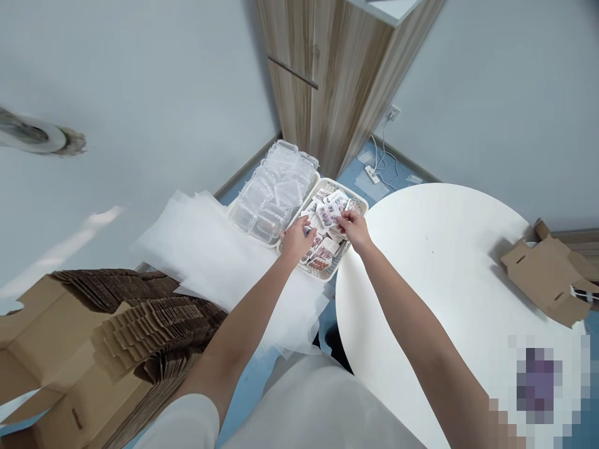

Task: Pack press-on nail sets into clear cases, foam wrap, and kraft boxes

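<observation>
Both my arms reach forward into a white basket (pixel 358 202) filled with several small printed packets (pixel 322 249). My left hand (pixel 296 240) rests among the packets with its fingers curled; what they hold is hidden. My right hand (pixel 353 227) pinches one small packet (pixel 329 214) just above the pile. To the left of this basket stands a second basket stacked with several clear plastic cases (pixel 274 193).
A round white table (pixel 444 274) lies to the right, with a folded cardboard box (pixel 550 271) at its far edge. White foam sheets (pixel 210 255) are spread to the left. A stack of flat cardboard boxes (pixel 135 318) sits near left. A wooden cabinet (pixel 327 81) stands behind.
</observation>
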Tool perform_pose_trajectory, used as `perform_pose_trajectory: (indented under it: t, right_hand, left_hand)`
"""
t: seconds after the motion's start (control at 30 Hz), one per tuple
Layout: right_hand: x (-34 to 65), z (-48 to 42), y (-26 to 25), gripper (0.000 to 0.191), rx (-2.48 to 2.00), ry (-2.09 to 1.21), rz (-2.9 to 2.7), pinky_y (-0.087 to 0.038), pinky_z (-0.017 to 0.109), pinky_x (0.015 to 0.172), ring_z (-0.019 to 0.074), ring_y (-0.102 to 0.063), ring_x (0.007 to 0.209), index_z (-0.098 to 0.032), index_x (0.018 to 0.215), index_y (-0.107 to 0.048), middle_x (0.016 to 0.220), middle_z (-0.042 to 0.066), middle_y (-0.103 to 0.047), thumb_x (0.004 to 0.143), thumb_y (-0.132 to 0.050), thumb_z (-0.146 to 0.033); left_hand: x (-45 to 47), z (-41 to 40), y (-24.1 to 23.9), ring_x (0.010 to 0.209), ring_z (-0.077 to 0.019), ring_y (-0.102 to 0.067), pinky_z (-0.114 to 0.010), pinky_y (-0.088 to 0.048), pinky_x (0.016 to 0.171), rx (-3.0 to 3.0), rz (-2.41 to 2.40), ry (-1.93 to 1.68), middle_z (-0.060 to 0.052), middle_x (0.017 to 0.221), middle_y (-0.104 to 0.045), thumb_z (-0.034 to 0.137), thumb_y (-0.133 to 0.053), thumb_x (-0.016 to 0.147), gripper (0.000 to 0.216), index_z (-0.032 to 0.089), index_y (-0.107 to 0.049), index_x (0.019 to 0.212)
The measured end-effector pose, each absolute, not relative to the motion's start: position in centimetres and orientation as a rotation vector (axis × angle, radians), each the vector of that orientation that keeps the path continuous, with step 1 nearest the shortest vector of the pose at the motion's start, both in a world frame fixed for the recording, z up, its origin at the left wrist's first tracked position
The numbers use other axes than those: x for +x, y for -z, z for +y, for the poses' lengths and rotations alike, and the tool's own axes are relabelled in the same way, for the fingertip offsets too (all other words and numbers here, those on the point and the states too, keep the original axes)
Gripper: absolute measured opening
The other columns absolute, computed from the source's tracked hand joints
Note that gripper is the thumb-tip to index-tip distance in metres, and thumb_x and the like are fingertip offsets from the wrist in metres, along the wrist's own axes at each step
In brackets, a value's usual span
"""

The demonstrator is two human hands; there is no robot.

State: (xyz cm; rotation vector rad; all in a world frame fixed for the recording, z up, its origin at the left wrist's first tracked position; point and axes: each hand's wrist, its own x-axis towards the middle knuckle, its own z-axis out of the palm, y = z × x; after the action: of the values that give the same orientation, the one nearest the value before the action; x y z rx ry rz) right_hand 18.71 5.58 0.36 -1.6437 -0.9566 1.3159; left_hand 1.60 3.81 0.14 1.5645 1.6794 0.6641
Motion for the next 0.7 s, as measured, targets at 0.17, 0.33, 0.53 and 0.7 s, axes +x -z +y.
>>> perform_pose_trajectory:
  t: [0.17,0.33,0.53,0.7]
  right_hand:
    - [17.9,2.4,-1.4,0.024,-1.317,-1.578,-0.487,-0.048,0.022,0.057,0.0091,-0.057,0.057,-0.021,0.073,-0.049,0.063,-0.005,-0.056,0.059,-0.068,-0.029]
    - [17.3,-1.0,-2.0,0.026,-1.241,-1.687,-0.405,-0.048,0.024,0.063,0.0121,-0.062,0.067,-0.021,0.075,-0.051,0.069,-0.004,-0.06,0.058,-0.07,-0.028]
    - [19.5,-3.5,-2.8,0.029,-1.325,-1.631,-0.582,-0.046,0.027,0.069,0.0126,-0.06,0.072,-0.02,0.081,-0.054,0.076,-0.001,-0.063,0.06,-0.068,-0.034]
    - [21.9,-5.0,-4.8,0.029,-1.387,-1.411,-0.813,-0.044,0.026,0.064,0.0109,-0.056,0.067,-0.02,0.086,-0.058,0.078,0.0,-0.062,0.065,-0.062,-0.04]
  left_hand:
    - [2.7,3.3,-0.6,0.074,-0.0147,-0.057,-0.029,-0.043,0.07,1.247,1.324,-0.889,-0.007,0.087,-0.064,0.033,-0.049,0.076,0.03,0.015,-0.057,0.1]
    - [3.3,2.1,-1.5,0.058,-0.0103,-0.053,-0.024,-0.044,0.06,1.088,1.221,-0.948,-0.001,0.063,-0.059,0.034,-0.051,0.075,0.021,0.014,-0.059,0.078]
    - [3.5,0.9,-2.8,0.055,-0.0087,-0.051,-0.021,-0.042,0.058,1.162,1.172,-0.843,0.002,0.057,-0.055,0.034,-0.053,0.072,0.021,0.015,-0.056,0.065]
    - [4.4,-0.2,-4.0,0.058,-0.0107,-0.054,-0.023,-0.043,0.059,1.219,1.064,-0.645,0.0,0.06,-0.058,0.033,-0.054,0.071,0.02,0.015,-0.058,0.065]
